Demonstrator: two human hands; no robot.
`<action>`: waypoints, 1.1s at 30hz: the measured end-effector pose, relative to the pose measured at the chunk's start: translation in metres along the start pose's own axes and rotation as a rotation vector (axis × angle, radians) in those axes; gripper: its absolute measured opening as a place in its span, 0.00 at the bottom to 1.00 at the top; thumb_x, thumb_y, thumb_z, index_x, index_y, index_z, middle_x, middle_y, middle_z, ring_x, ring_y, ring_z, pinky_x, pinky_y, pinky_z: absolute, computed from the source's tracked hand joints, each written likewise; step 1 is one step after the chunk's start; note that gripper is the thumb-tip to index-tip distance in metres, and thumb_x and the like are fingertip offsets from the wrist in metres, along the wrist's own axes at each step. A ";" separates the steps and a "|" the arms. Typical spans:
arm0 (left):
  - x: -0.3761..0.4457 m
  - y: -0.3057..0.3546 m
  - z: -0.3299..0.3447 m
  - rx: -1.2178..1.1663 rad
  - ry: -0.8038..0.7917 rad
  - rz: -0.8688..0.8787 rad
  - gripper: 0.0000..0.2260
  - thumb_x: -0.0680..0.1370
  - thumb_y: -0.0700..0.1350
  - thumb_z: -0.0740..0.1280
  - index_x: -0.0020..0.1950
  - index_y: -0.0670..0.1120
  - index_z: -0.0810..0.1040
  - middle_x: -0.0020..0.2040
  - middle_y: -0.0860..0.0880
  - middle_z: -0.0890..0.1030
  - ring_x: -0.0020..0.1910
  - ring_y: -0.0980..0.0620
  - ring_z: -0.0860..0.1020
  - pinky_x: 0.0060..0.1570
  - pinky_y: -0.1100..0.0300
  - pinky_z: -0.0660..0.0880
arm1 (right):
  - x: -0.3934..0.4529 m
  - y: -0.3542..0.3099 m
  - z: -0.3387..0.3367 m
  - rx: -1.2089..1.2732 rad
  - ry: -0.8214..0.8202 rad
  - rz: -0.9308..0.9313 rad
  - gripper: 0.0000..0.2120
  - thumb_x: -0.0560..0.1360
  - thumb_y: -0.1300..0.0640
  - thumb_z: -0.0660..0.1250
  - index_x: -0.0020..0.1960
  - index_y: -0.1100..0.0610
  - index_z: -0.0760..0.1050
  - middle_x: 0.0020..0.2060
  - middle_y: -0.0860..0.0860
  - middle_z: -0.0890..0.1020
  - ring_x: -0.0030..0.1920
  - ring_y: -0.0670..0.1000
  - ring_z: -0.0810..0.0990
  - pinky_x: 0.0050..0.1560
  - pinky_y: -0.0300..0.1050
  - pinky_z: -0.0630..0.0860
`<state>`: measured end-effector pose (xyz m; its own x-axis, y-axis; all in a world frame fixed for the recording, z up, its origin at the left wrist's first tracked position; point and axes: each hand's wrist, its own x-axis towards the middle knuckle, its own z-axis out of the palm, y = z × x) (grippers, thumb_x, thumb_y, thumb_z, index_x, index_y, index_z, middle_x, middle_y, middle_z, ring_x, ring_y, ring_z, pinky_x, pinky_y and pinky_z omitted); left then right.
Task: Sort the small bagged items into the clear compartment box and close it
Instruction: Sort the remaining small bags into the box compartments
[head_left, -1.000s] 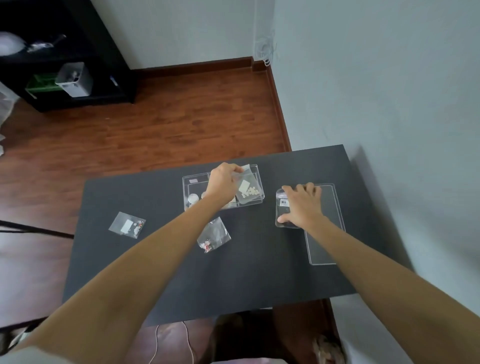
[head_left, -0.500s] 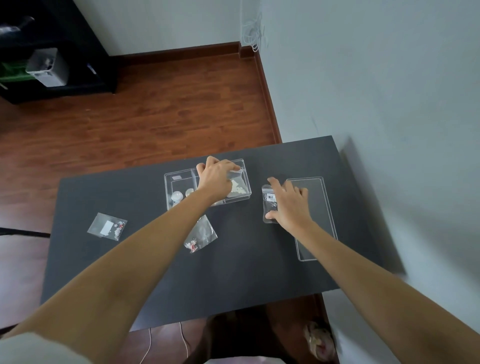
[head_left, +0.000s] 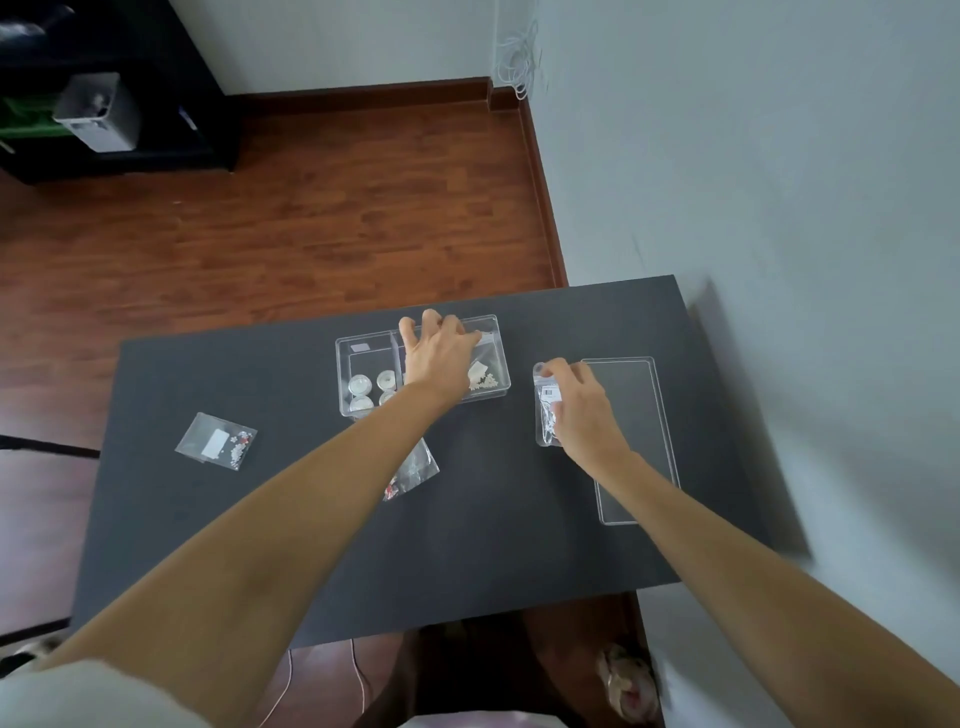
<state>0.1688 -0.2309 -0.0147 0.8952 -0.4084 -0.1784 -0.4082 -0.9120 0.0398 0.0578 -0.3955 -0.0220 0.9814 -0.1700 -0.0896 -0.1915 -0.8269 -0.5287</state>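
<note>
The clear compartment box sits open on the black table. Its left compartment holds several small round white items. My left hand rests over the right compartment, fingers spread, pressing a bag of white bits down inside. To the right, my right hand grips a bag with a barcode label that lies on the table. Two more bags lie loose: one with white and red bits at the left, one half hidden under my left forearm.
The box's clear flat lid lies at the table's right side, close to the grey wall. Wooden floor lies beyond the table's far edge. A black shelf with a grey container stands at the far left.
My left hand has lowered the bag of white bits into the right compartment and spread flat over it. My right hand has curled around the barcode bag.
</note>
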 end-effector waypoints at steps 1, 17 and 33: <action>-0.001 0.001 0.001 0.011 0.034 0.000 0.23 0.68 0.37 0.71 0.60 0.52 0.77 0.60 0.48 0.74 0.62 0.43 0.65 0.66 0.40 0.56 | 0.002 -0.001 -0.003 0.033 0.023 -0.002 0.26 0.67 0.76 0.65 0.60 0.55 0.73 0.51 0.56 0.75 0.44 0.56 0.77 0.44 0.41 0.75; -0.076 -0.060 0.016 -0.411 0.172 -0.247 0.28 0.79 0.52 0.62 0.76 0.50 0.56 0.78 0.42 0.51 0.76 0.41 0.51 0.72 0.40 0.53 | 0.054 -0.062 -0.017 0.203 0.234 -0.127 0.19 0.70 0.72 0.68 0.57 0.58 0.78 0.46 0.57 0.81 0.41 0.51 0.77 0.44 0.27 0.65; -0.086 -0.074 0.028 -0.519 -0.123 -0.396 0.36 0.80 0.62 0.49 0.77 0.44 0.34 0.78 0.49 0.32 0.78 0.48 0.36 0.72 0.35 0.41 | 0.076 -0.070 0.034 -0.161 -0.053 -0.245 0.19 0.69 0.73 0.69 0.57 0.59 0.78 0.47 0.59 0.82 0.50 0.58 0.77 0.50 0.52 0.79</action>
<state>0.1171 -0.1267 -0.0300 0.9205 -0.0598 -0.3863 0.1140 -0.9042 0.4117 0.1465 -0.3324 -0.0204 0.9973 0.0698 -0.0226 0.0550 -0.9150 -0.3997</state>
